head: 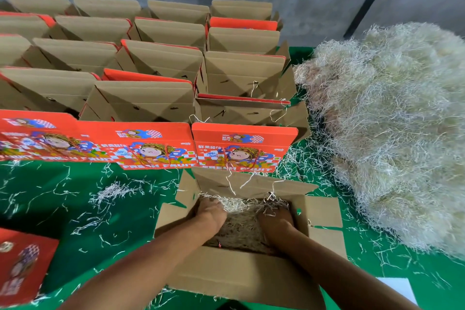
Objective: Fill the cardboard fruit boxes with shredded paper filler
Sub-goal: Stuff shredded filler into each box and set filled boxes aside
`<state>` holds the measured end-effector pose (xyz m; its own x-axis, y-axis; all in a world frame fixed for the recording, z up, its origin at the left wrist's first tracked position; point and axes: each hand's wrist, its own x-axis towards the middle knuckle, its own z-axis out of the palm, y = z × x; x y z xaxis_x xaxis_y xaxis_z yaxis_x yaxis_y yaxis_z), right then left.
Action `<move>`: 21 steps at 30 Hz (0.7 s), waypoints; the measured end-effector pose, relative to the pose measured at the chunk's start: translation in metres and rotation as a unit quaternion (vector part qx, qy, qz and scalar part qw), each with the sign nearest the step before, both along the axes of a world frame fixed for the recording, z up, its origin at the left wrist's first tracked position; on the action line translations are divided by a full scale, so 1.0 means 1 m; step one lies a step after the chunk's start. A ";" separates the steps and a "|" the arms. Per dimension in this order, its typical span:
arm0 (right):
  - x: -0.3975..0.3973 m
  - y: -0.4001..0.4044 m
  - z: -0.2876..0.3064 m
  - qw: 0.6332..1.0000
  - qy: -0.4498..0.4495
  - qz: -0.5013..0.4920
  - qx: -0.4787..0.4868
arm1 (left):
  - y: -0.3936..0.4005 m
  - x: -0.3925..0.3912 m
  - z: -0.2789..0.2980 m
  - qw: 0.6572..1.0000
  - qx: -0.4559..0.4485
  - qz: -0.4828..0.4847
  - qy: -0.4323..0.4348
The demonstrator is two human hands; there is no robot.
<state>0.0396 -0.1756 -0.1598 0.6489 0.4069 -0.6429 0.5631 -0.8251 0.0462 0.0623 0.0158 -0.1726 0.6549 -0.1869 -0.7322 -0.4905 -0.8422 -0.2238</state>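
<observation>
An open cardboard fruit box (pixel 322 214) stands on the green surface right in front of me, flaps spread outward. Shredded paper filler (pixel 241 226) covers its bottom. Both my hands are down inside the box. My left hand (pixel 211 211) is at the far left corner and my right hand (pixel 275 219) at the far right corner. Their fingers are buried in the filler, so how the fingers lie is hidden. A big heap of shredded paper (pixel 392 128) lies to the right of the box.
Rows of open fruit boxes (pixel 151 98) with raised lids stand behind, the nearest ones showing orange printed fronts (pixel 241 148). Another orange box (pixel 20 264) lies at the lower left. Loose paper strands litter the green surface (pixel 75 209). A grey wall rises behind.
</observation>
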 end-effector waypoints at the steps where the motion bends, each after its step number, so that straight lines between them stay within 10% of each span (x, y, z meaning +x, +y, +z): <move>1: 0.005 0.003 0.007 0.986 -0.040 0.141 -0.080 | -0.003 -0.001 0.004 1.000 -0.008 -0.001 -0.004; 10: 0.003 0.019 0.011 0.989 -0.133 -0.045 -0.052 | -0.032 -0.017 -0.001 0.990 -0.115 -0.078 -0.031; 21: 0.006 -0.011 -0.015 0.975 -0.044 0.113 -0.188 | -0.023 -0.001 0.009 0.991 -0.101 -0.089 -0.024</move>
<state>0.0455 -0.1869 -0.1747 0.6301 0.2920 -0.7195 0.7084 -0.5957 0.3786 0.0612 -0.0074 -0.1640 0.6315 -0.4431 -0.6363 -0.6287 -0.7729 -0.0857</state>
